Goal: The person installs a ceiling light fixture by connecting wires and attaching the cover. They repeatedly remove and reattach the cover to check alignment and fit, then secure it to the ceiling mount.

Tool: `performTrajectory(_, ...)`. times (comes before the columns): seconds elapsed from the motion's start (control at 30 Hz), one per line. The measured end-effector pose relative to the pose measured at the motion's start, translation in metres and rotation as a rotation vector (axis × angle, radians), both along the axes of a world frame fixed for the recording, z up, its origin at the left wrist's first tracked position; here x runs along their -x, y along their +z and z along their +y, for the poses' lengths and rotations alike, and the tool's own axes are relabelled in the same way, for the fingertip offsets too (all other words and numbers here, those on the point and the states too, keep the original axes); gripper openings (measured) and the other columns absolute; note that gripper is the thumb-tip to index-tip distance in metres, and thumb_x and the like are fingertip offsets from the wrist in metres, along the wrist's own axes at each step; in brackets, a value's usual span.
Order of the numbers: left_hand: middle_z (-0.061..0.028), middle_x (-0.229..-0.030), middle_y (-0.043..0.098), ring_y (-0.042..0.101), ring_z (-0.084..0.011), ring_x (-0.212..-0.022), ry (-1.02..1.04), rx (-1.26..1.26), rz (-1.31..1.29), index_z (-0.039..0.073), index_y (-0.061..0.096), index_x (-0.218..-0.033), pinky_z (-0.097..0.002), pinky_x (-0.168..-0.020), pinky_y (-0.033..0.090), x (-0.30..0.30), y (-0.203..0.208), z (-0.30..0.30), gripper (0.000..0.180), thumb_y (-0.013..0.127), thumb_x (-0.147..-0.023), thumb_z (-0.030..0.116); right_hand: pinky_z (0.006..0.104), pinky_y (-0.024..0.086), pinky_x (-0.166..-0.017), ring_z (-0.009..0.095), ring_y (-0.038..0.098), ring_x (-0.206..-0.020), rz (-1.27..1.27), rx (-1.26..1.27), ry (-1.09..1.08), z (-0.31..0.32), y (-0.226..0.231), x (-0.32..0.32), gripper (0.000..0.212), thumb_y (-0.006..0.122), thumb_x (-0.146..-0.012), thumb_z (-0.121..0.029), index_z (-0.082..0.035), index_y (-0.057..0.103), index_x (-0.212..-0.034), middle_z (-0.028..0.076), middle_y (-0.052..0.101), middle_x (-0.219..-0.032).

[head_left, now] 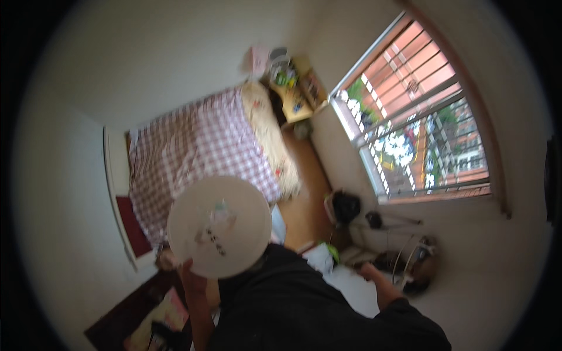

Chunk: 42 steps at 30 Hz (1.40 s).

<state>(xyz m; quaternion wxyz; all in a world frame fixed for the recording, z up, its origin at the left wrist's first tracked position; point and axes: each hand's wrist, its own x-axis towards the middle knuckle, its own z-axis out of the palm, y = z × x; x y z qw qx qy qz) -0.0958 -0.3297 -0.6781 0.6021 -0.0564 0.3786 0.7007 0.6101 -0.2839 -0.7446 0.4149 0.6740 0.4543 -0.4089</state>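
My left hand (192,278) grips the lower left edge of a round white flat disc (193,216). A small faded picture and a row of dark marks show near the disc's middle. The disc is held up in front of me and hides part of the bed behind it. Just left of the hand is a small skin-coloured shape with something dark on it, too blurred to make out. Out to the right, my right hand (372,274) is raised, away from the disc. It looks small and blurred, and its finger pose is unclear.
Ahead stands a bed with a purple-white checked cover (193,134). A wooden desk (293,105) with small items fills the far corner. A barred window (415,117) is at right. Below it lie a black bag (346,206) and cluttered goods. Dark furniture (129,310) stands lower left.
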Motion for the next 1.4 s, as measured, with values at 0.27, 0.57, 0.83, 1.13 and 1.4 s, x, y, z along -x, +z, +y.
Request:
performTrajectory(0.27, -0.0172, -0.146, 0.046, 0.047, -0.0337, -0.134, 0.049, 0.384, 0.145, 0.000, 0.033, -0.149, -0.0475, -0.111, 0.040, 0.059, -0.009, -0.054, 0.064, 0.056, -0.093, 0.020, 0.0407, 0.058, -0.049, 0.025, 0.066, -0.053, 0.165, -0.389, -0.227, 0.004, -0.036, 0.106, 0.035, 0.069, -0.082, -0.028, 0.004, 0.062, -0.068, 0.015, 0.064, -0.062)
performTrajectory(0.57, -0.0176, -0.140, 0.053, 0.052, -0.0334, -0.129, 0.116, 0.385, 0.109, -0.003, 0.041, -0.144, -0.0479, -0.110, 0.042, 0.031, 0.005, -0.062, 0.061, 0.059, -0.089, 0.015, 0.0391, 0.056, -0.048, 0.026, 0.065, -0.049, 0.363, -0.442, -0.348, 0.028, -0.071, 0.154, 0.025, 0.062, -0.075, -0.019, 0.004, 0.066, -0.066, 0.017, 0.064, -0.058)
performTrajectory(0.83, -0.0159, -0.146, 0.049, 0.047, -0.0342, -0.134, 0.050, 0.382, 0.122, 0.002, 0.038, -0.148, -0.0507, -0.113, 0.038, 0.022, 0.007, -0.068, 0.063, 0.056, -0.090, 0.020, 0.0325, 0.052, -0.047, 0.019, 0.064, -0.055, 0.371, -0.299, -0.486, 0.040, -0.068, 0.147, 0.018, 0.064, -0.080, -0.015, 0.002, 0.064, -0.072, 0.010, 0.064, -0.064)
performTrajectory(1.13, -0.0172, -0.141, 0.053, 0.050, -0.0339, -0.131, 0.119, 0.392, 0.109, -0.001, 0.041, -0.145, -0.0488, -0.113, 0.038, 0.010, 0.016, -0.066, 0.062, 0.060, -0.088, 0.014, 0.0360, 0.056, -0.050, 0.024, 0.063, -0.055, 0.366, -0.458, -0.536, 0.021, -0.104, 0.152, 0.015, 0.062, -0.079, -0.010, 0.004, 0.066, -0.077, 0.010, 0.063, -0.064)
performTrajectory(1.4, -0.0195, -0.140, 0.055, 0.051, -0.0360, -0.130, 0.214, 0.463, 0.198, -0.001, 0.045, -0.142, -0.0458, -0.112, 0.039, 0.003, 0.002, -0.051, 0.058, 0.060, -0.088, 0.016, 0.0504, 0.053, -0.058, 0.037, 0.061, -0.053, 0.580, -0.910, -0.075, 0.053, -0.146, 0.149, 0.029, 0.064, -0.077, -0.026, 0.001, 0.065, -0.067, 0.016, 0.062, -0.055)
